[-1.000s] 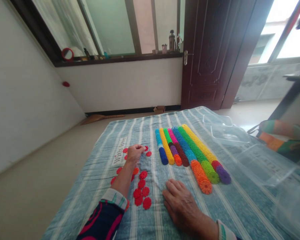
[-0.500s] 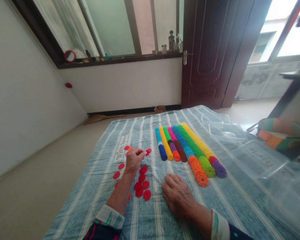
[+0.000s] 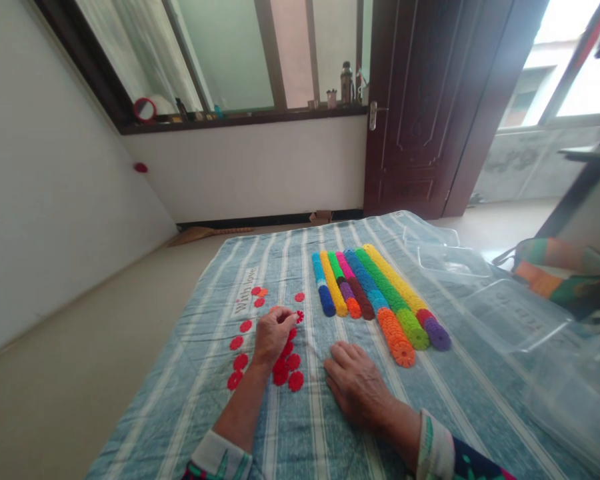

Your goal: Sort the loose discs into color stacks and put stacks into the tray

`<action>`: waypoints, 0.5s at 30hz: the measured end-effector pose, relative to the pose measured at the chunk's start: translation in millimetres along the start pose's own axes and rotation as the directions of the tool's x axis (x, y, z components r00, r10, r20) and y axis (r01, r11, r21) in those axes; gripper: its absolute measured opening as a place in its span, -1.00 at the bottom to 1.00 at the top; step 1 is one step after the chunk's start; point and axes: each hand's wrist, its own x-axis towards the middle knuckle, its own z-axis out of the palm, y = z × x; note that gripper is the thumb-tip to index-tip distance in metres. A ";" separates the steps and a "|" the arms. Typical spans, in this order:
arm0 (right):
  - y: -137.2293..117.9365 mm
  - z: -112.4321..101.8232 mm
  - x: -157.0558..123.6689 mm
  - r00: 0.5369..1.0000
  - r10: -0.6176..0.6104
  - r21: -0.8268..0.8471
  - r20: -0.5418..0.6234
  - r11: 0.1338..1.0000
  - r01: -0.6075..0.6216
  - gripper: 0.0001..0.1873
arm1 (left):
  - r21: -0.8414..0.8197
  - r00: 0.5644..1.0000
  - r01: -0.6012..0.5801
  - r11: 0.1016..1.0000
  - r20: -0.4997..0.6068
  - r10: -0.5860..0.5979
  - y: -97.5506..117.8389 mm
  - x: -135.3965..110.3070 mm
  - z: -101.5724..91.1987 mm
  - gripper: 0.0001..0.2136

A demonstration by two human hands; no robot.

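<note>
A left hand point(image 3: 275, 333) pinches a red disc point(image 3: 301, 317) over a striped cloth point(image 3: 180, 393), partly blocking other red discs point(image 3: 295, 381) from view; the right hand point(image 3: 359, 385) rests curled nearby, its fingertips hidden, any grip impossible to tell; at far right, a clear container point(image 3: 573, 400) runs out of frame.

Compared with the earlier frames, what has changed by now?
The left hand moved back toward the person; the red disc at its fingers went from beyond a second red disc to the near side of it. The right hand, that second disc and the coloured rows stayed as they were.
</note>
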 end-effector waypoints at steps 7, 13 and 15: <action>0.9 1.9 0.0 1.000 0.002 -0.010 0.013 1.000 -0.002 -0.94 | 0.018 1.000 -0.021 1.000 0.002 0.021 2.7 -5.8 0.0 -0.82; 0.6 2.9 -0.3 1.000 0.004 -0.010 0.004 1.000 -0.004 -0.95 | -0.008 1.000 0.007 1.000 0.000 -0.007 -0.5 -6.0 -1.5 -0.83; 0.3 2.4 -0.3 1.000 0.004 -0.007 0.004 1.000 -0.004 -0.94 | 0.015 1.000 -0.014 1.000 -0.002 0.014 -3.3 -5.3 -0.9 -0.83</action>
